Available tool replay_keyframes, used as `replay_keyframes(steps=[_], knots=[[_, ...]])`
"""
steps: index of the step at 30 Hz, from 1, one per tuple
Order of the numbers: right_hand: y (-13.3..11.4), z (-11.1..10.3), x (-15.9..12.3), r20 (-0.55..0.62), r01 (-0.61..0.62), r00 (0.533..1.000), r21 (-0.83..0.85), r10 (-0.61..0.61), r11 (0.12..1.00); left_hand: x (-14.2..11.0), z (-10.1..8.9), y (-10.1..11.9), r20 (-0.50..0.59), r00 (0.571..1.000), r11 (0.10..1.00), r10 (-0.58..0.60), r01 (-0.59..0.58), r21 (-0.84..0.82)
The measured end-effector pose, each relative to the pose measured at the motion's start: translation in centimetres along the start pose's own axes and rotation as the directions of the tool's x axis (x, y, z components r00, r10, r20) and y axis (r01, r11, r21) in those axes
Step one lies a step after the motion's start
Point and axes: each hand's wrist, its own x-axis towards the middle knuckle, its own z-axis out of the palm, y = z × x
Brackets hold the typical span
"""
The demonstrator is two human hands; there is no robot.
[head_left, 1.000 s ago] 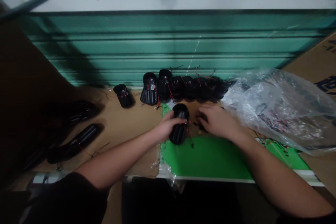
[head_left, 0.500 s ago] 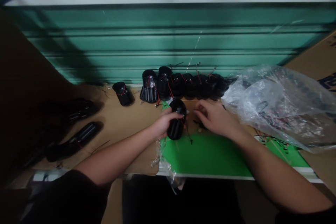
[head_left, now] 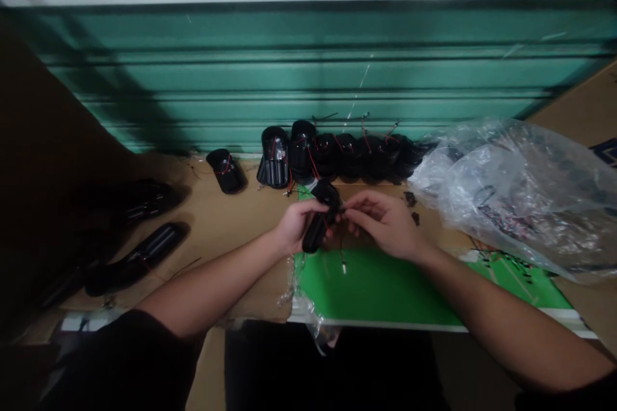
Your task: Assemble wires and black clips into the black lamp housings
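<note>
My left hand [head_left: 295,226] is closed around a glossy black plastic housing [head_left: 315,231], held tilted above the green mat [head_left: 380,289]. A thin wire with a small pale connector [head_left: 344,266] dangles below the housing. My right hand [head_left: 383,221] has thumb and forefinger pinched at the housing's right side; whatever lies between the fingertips is too small to make out. Small dark pieces [head_left: 411,199] lie on the cardboard just beyond my right hand.
Several black housings with red wires [head_left: 347,154] stand in a row at the back. A single housing [head_left: 225,171] and others [head_left: 139,257] lie left on cardboard [head_left: 260,270]. A clear plastic bag [head_left: 511,199] fills the right, with loose wires [head_left: 511,263] below it.
My right hand has moved left to the housing and its fingertips now meet its side. The housing has been turned so its edge faces up, and its wire hangs lower.
</note>
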Motion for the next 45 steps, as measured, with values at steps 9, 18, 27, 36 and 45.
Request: replay_keyframes(steps=[9, 18, 27, 36, 45], knots=[[-0.7, -0.1, -0.7, 0.012, 0.192, 0.981, -0.244, -0.195, 0.951, -0.2, 0.3, 0.1, 0.057, 0.998, 0.999, 0.021, -0.018, -0.05], [-2.3, 0.3, -1.4, 0.501, 0.713, 0.701, -0.462, -0.508, 0.528, -0.3, 0.8, 0.1, -0.114, 0.993, 1.0, 0.005, -0.007, -0.021], [-2.1, 0.1, -1.6, 0.579, 0.734, 0.678, -0.565, -0.453, 0.376, -0.3, 1.7, -0.3, -0.248, 0.951, 0.98, 0.185, -0.159, 0.122], [-2.2, 0.1, -1.7, 0.548, 0.706, 0.704, -0.471, -0.451, 0.529, -0.4, 1.6, -0.5, -0.274, 0.948, 0.984, 0.161, -0.131, 0.123], [-2.0, 0.3, -1.7, 0.535, 0.714, 0.694, -0.425, -0.482, 0.556, -0.4, 1.5, -0.4, -0.287, 0.944, 0.984, 0.161, -0.131, 0.118]])
